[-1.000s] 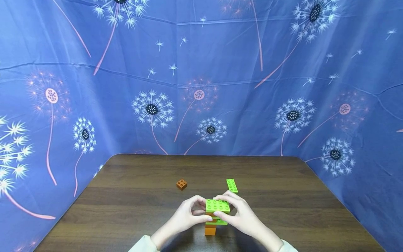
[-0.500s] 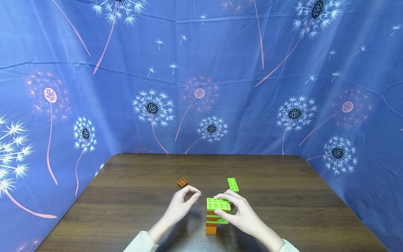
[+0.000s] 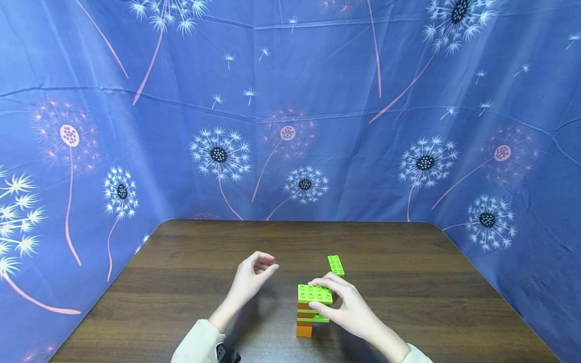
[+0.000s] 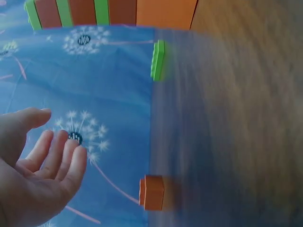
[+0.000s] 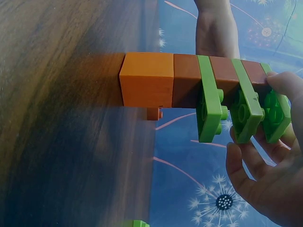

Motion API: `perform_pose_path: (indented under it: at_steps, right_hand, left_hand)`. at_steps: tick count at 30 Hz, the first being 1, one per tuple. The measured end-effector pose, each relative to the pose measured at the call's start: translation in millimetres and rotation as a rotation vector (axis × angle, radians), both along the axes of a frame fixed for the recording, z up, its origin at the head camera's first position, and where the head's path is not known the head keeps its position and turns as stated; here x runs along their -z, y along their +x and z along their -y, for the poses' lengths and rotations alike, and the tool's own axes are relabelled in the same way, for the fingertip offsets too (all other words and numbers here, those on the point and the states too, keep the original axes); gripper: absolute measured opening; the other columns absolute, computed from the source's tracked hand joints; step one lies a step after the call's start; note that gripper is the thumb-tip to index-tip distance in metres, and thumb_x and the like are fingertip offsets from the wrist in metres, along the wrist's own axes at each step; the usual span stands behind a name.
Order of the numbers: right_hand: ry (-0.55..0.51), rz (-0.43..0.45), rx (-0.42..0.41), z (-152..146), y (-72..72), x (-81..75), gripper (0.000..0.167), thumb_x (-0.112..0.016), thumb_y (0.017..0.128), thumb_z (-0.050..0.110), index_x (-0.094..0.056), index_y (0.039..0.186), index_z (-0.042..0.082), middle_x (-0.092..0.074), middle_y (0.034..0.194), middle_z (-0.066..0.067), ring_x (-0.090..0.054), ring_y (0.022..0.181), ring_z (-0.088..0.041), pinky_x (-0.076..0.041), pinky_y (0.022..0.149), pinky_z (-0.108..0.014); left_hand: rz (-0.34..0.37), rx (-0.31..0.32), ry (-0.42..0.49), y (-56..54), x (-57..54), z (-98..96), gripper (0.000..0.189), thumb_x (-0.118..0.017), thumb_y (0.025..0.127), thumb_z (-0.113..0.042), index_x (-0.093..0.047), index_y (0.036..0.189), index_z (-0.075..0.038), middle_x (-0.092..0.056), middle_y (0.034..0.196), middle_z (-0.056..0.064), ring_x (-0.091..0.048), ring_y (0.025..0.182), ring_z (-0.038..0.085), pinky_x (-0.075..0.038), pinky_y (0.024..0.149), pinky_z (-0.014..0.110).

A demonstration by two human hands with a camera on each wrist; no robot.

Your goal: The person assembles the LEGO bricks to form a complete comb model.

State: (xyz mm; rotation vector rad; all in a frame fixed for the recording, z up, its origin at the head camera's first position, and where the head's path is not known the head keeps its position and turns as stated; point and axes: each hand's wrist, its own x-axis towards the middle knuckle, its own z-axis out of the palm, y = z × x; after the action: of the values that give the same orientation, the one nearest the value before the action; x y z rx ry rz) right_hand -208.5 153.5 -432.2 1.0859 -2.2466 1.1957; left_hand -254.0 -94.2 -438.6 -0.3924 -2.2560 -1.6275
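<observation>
A tower of toy building bricks (image 3: pixel 304 315) stands upright on the table, with an orange block at its base and brown bricks alternating with green studded plates above. My right hand (image 3: pixel 348 305) pinches the top green plate (image 3: pixel 314 293), thumb on the near edge and fingers at the far edge. In the right wrist view the green plates (image 5: pixel 208 111) jut out to one side of the brown bricks. Left of the tower, my left hand (image 3: pixel 248 276) hovers with loosely curved fingers and holds nothing. A brown brick (image 4: pixel 154 193) lies beyond it, hidden behind that hand in the head view.
A loose green plate (image 3: pixel 336 265) lies on the wooden table (image 3: pixel 390 252) behind the tower. Blue cloth (image 3: pixel 354 151) with dandelion prints hangs behind and beside the table. A black device (image 3: pixel 227 354) sits at the left sleeve's cuff.
My left hand has let go of the tower and moved left and away from me, now covering the brown brick in the head view. The right hand keeps its grip on the top plate.
</observation>
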Motion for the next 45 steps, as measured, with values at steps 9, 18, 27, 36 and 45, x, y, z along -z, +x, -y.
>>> perform_pose_path:
  at_steps: [9,18,27,36,45]
  right_hand:
    - [-0.003,0.007,-0.002,-1,1.0,-1.0,0.032,-0.074,0.081,0.020,-0.063,0.111,0.020,-0.060,0.096,0.011,-0.048,0.075,0.001,-0.047,0.056,-0.021]
    - [0.008,-0.009,-0.014,0,1.5,-4.0,0.032,-0.074,0.081,0.021,-0.063,0.111,0.021,-0.060,0.094,0.012,-0.047,0.074,0.001,-0.044,0.056,-0.020]
    - [0.010,0.044,-0.005,-1,2.6,-0.3,0.032,-0.073,0.082,0.023,-0.063,0.112,0.024,-0.062,0.097,0.013,-0.050,0.077,0.000,-0.047,0.060,-0.020]
    - [0.001,0.049,-0.026,-2,3.7,-1.0,0.033,-0.072,0.083,0.022,-0.062,0.114,0.023,-0.059,0.092,0.012,-0.048,0.077,-0.001,-0.046,0.060,-0.020]
    - [0.009,0.063,-0.035,-1,4.1,0.5,0.033,-0.071,0.084,0.023,-0.061,0.116,0.023,-0.058,0.093,0.012,-0.047,0.078,-0.002,-0.046,0.061,-0.022]
  left_hand:
    - [-0.016,-0.078,-0.089,-17.6,9.7,11.6,0.020,-0.073,0.079,-0.007,-0.063,0.093,0.002,-0.070,0.088,0.017,-0.062,0.069,0.013,-0.050,0.062,0.017]
    - [0.064,-0.182,-0.188,-39.0,16.7,26.3,0.026,-0.074,0.079,-0.011,-0.062,0.098,0.003,-0.069,0.091,0.016,-0.063,0.073,0.021,-0.052,0.064,0.025]
    - [0.086,-0.185,-0.289,-50.5,28.1,29.6,0.038,-0.076,0.075,-0.012,-0.059,0.102,0.008,-0.062,0.096,0.022,-0.062,0.083,0.032,-0.052,0.075,0.041]
    - [0.161,-0.187,-0.456,-54.8,29.0,24.1,0.047,-0.077,0.074,-0.023,-0.061,0.106,0.007,-0.058,0.096,0.019,-0.051,0.092,0.036,-0.041,0.081,0.045]
    - [0.173,-0.180,-0.499,-60.1,32.1,27.1,0.044,-0.078,0.073,-0.022,-0.063,0.103,0.007,-0.061,0.090,0.016,-0.052,0.088,0.032,-0.040,0.081,0.043]
